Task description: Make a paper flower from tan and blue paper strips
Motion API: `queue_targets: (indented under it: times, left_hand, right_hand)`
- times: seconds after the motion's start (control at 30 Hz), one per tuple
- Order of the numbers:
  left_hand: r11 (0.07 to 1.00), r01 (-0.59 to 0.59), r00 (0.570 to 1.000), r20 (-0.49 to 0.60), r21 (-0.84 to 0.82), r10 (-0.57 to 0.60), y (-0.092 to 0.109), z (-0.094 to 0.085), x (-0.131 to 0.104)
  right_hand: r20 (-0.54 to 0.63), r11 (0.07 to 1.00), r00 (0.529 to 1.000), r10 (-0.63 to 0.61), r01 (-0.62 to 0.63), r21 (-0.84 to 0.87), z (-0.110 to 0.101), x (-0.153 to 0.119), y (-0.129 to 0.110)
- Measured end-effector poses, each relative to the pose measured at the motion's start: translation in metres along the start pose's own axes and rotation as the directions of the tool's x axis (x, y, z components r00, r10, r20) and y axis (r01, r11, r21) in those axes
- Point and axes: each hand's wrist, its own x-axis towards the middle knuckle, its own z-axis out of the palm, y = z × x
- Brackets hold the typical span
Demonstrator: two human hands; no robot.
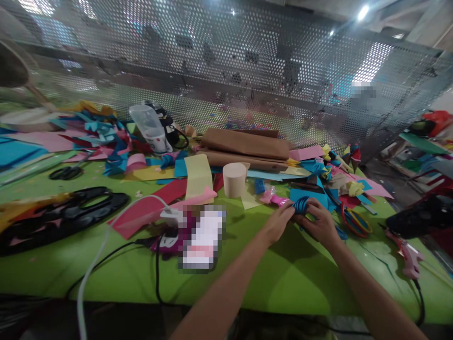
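Observation:
Both my hands are over the right half of the green table, holding one small blue bundle [300, 205] with dark ridges, like a wound cord. My left hand [278, 224] has its fingers closed on the bundle's left side. From the right, my right hand [320, 223] grips it with bent fingers. A loose blue strand [341, 233] shows beside my right wrist. Just past my left fingertips lies a shiny pink piece [279, 201]. Blue paper [295, 193] lies behind the bundle. My fingers partly hide the bundle, so its exact kind is unclear.
A beige paper cylinder [234, 182] stands mid-table. A phone [203, 238] and a power strip [170, 242] with cables lie to the left, scissors [67, 172] farther left. At right are a tape roll [356, 222] and pink glue gun [410, 259]. Brown paper [246, 144] lies behind.

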Motion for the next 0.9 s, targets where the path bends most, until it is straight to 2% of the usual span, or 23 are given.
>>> queue_targets:
  times: [0.33,0.57,0.9]
  left_hand:
    - [0.995,-0.075,0.997,-0.006,0.059,0.075,-0.001,-0.003,-0.001]
    - [0.997,-0.074,0.997,0.018,0.035,0.073,0.003,-0.002,-0.002]
    - [0.998,-0.068,0.998,0.006,-0.015,0.068,0.008,-0.002,-0.002]
  right_hand:
    - [0.026,0.996,0.999,0.027,-0.029,0.086,-0.003,0.001,0.003]
    - [-0.003,0.971,0.993,0.12,-0.116,0.209,-0.002,0.002,0.007]
    - [-0.002,0.988,1.0,0.027,-0.026,0.149,-0.002,0.001,0.01]
